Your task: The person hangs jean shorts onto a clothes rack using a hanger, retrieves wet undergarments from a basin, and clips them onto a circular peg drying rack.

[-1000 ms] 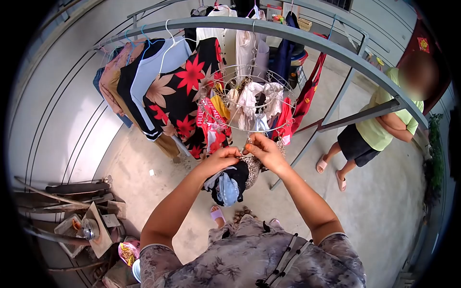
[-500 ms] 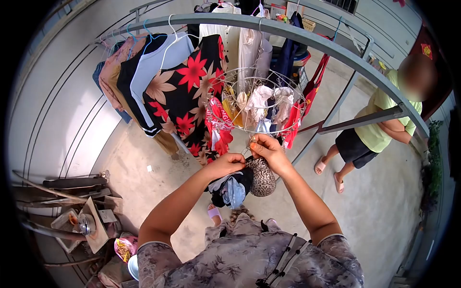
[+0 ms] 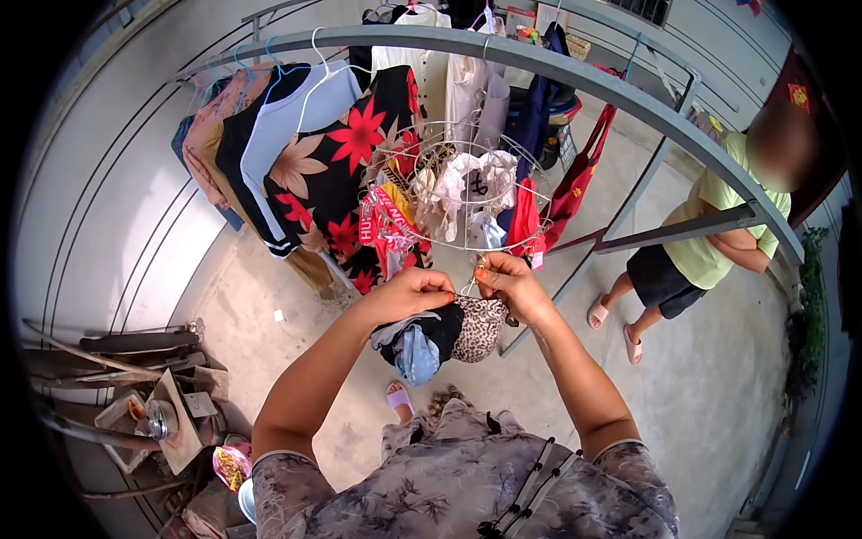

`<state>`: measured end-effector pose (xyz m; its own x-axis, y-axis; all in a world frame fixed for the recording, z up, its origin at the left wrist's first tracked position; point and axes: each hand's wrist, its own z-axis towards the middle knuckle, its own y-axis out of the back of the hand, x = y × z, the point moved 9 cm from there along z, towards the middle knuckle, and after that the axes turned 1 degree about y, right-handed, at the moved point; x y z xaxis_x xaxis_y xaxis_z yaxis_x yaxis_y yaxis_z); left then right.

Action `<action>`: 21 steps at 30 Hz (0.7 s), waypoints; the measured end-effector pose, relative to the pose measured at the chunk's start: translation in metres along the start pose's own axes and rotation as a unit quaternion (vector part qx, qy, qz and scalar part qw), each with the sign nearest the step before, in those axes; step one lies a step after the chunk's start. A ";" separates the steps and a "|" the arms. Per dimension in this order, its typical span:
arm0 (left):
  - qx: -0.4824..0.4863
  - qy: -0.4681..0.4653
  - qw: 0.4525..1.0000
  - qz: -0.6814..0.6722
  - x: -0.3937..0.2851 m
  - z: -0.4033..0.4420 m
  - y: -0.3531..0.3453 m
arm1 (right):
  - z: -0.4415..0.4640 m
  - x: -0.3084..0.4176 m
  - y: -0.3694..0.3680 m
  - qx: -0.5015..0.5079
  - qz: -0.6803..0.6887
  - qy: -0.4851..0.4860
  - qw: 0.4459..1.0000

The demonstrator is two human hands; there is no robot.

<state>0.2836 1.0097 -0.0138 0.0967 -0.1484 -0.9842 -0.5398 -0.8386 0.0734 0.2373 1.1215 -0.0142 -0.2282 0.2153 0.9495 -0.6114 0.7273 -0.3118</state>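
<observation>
Just beneath left fingers (image 3: 435,281) pinching its edge hangs leopard-print cloth (image 3: 479,331), right fingers (image 3: 501,263) holding a clip (image 3: 469,286)

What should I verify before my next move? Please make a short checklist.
1. Left hand pinching beige-and-black leopard-print cloth near its upper edge: ok.
2. Right hand gripping small silver metal clip: ok.
3. Clip closed on cloth: cannot tell, too small.
4. Black-and-blue fabric bundle off the floor: ok.
5. Round silver wire rack free of laundry: not ok.
6. Person in light-green shirt away from both hands: ok.
</observation>
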 end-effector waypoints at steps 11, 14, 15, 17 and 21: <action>0.023 0.019 0.999 0.033 -0.002 0.013 -0.001 | -0.002 0.004 0.006 -0.019 -0.022 0.000 1.000; 0.027 0.009 0.999 0.016 -0.001 0.017 -0.002 | -0.001 0.004 0.007 -0.011 -0.077 0.001 0.997; 0.027 0.009 0.999 0.016 -0.001 0.017 -0.001 | -0.001 0.004 0.007 -0.008 -0.116 0.006 0.993; 0.025 0.011 1.000 0.007 -0.002 0.018 0.001 | -0.001 0.004 0.008 0.010 -0.124 -0.007 0.992; 0.027 0.006 1.000 -0.012 -0.003 0.021 0.002 | -0.004 0.009 -0.005 0.087 -0.118 0.009 0.989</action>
<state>0.2652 1.0194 -0.0144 0.1201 -0.1355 -0.9835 -0.5815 -0.8125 0.0410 0.2408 1.1224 -0.0045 -0.0517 0.0652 0.9965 -0.7670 0.6365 -0.0814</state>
